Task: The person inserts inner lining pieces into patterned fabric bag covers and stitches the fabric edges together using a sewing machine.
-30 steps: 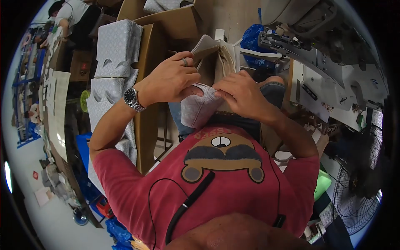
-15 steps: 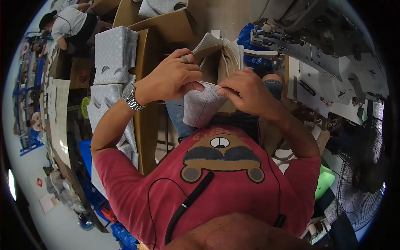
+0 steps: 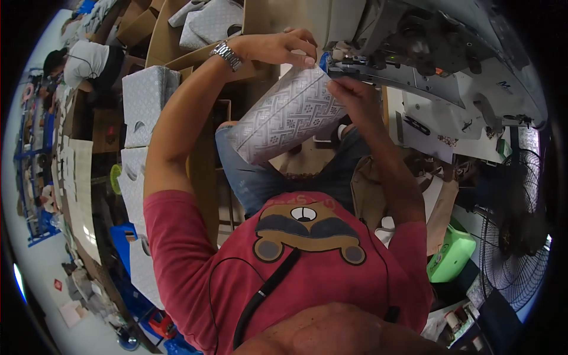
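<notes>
A silver-grey bag piece (image 3: pixel 290 112) with a woven-looking geometric pattern hangs tilted above my knees, its outer face and a long seam toward me. At its upper edge my left hand (image 3: pixel 284 48), with a watch on the wrist, grips the rim between thumb and fingers. My right hand (image 3: pixel 357 97) pinches the same piece at its upper right corner, thumb uppermost. Its opening and inside are turned away from view. Just beyond the upper edge is the sewing machine (image 3: pixel 408 74); I cannot tell whether the piece touches it.
Stacks of similar patterned pieces (image 3: pixel 142 106) stand on the left beside a cardboard box (image 3: pixel 254 21). A black fan (image 3: pixel 512 236) and a green plastic container (image 3: pixel 452 251) are on the right. Another person (image 3: pixel 89 65) bends over a bench at the far left.
Both hands have moved away from my body toward the sewing machine, carrying the bag piece. Its open beige inside was visible before; now the patterned outside faces me.
</notes>
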A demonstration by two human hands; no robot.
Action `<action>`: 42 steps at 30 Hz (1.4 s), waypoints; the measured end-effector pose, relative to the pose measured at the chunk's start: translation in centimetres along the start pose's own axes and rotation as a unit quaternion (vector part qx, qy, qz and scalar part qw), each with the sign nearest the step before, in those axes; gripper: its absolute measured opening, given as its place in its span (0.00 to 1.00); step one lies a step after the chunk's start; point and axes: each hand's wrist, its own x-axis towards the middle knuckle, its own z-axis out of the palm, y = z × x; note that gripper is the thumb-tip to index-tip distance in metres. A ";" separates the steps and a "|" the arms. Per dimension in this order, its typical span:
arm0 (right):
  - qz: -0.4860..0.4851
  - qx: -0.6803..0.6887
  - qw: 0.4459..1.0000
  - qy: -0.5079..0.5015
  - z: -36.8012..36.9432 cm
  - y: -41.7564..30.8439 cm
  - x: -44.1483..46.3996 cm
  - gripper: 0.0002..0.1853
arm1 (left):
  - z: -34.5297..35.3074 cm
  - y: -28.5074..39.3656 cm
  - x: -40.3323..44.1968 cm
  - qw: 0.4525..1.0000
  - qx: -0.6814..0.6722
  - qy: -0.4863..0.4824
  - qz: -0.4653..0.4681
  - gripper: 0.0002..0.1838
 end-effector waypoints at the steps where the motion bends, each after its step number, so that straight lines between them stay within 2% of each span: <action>1: 0.000 -0.001 1.000 0.007 0.0 0.0 0.3 0.14 | -0.5 -0.5 0.9 1.000 0.002 -0.003 0.006 0.28; 3: 0.035 0.071 0.996 0.045 0.6 0.1 0.4 0.15 | -1.0 -0.9 2.4 0.985 -0.084 -0.044 -0.141 0.29; 4: 0.037 0.072 0.995 0.052 0.7 0.4 0.5 0.15 | -1.2 -0.9 3.0 0.986 -0.083 -0.049 -0.136 0.29; 6: 0.115 0.139 0.983 0.040 1.2 0.9 0.6 0.15 | -2.2 -1.1 3.5 0.989 -0.088 -0.063 -0.104 0.26; 7: 0.115 0.141 0.982 0.045 1.6 1.3 0.7 0.15 | -1.5 -3.5 4.4 0.989 -0.086 -0.067 -0.101 0.26; 9: 0.078 0.189 0.975 0.083 2.4 2.3 0.5 0.19 | 2.5 -14.4 7.6 0.994 -0.076 -0.080 0.020 0.24; 10: 0.079 0.192 0.975 0.084 2.7 2.4 0.4 0.19 | 4.0 -19.9 7.8 0.991 -0.122 -0.055 0.013 0.22; 12: 0.108 0.232 0.959 0.125 3.1 2.8 0.4 0.21 | 3.4 -19.2 8.1 0.991 -0.120 -0.058 0.001 0.22; 16: 0.112 0.232 0.959 0.119 2.8 2.8 0.5 0.22 | 2.5 -17.0 8.6 0.992 -0.112 -0.049 -0.039 0.21; 18: 0.136 0.243 0.955 0.103 2.5 2.3 0.5 0.16 | 2.4 -15.5 8.3 0.991 -0.111 -0.045 -0.058 0.21; 22: 0.144 0.215 0.959 0.112 2.2 1.3 0.5 0.15 | 1.3 -11.7 8.1 0.989 -0.107 -0.024 -0.096 0.20; 29: 0.166 0.236 0.951 0.113 1.0 -0.7 0.4 0.19 | -1.1 -5.3 5.6 0.980 -0.094 0.028 -0.170 0.19; 30: 0.177 0.228 0.951 0.112 0.9 -1.0 0.5 0.21 | -1.8 -2.9 4.8 0.980 -0.092 0.034 -0.173 0.19; 32: 0.173 0.227 0.952 0.109 1.2 -0.3 0.8 0.21 | -2.5 1.9 3.1 0.982 -0.051 -0.019 -0.180 0.20; 33: 0.172 0.228 0.952 0.114 1.2 0.1 0.9 0.22 | -1.4 1.1 1.3 0.990 -0.099 0.059 -0.084 0.22; 34: 0.173 0.232 0.950 0.119 1.2 0.4 0.9 0.22 | 0.5 -0.7 -1.3 0.980 -0.147 0.131 0.016 0.23; 36: 0.136 0.272 0.947 0.100 1.5 0.9 0.9 0.23 | 4.0 -3.8 -6.9 0.887 -0.385 0.221 -0.129 0.33; 37: 0.136 0.276 0.945 0.114 1.6 1.4 0.9 0.23 | 6.8 -3.6 -8.7 0.795 -0.511 0.302 -0.127 0.39; 38: 0.142 0.291 0.940 0.106 1.9 2.0 0.7 0.23 | 10.2 -2.6 -10.6 0.677 -0.622 0.373 -0.125 0.44; 40: 0.127 0.297 0.942 0.089 1.8 1.7 0.5 0.23 | 17.1 -1.3 -12.0 0.675 -0.598 0.430 -0.028 0.53; 41: 0.130 0.296 0.941 0.099 1.2 1.3 0.3 0.23 | 17.6 -0.6 -11.9 0.676 -0.604 0.422 -0.027 0.53; 42: 0.117 0.236 0.962 0.070 0.6 1.1 -0.1 0.20 | 18.1 0.2 -12.0 0.690 -0.550 0.464 -0.073 0.55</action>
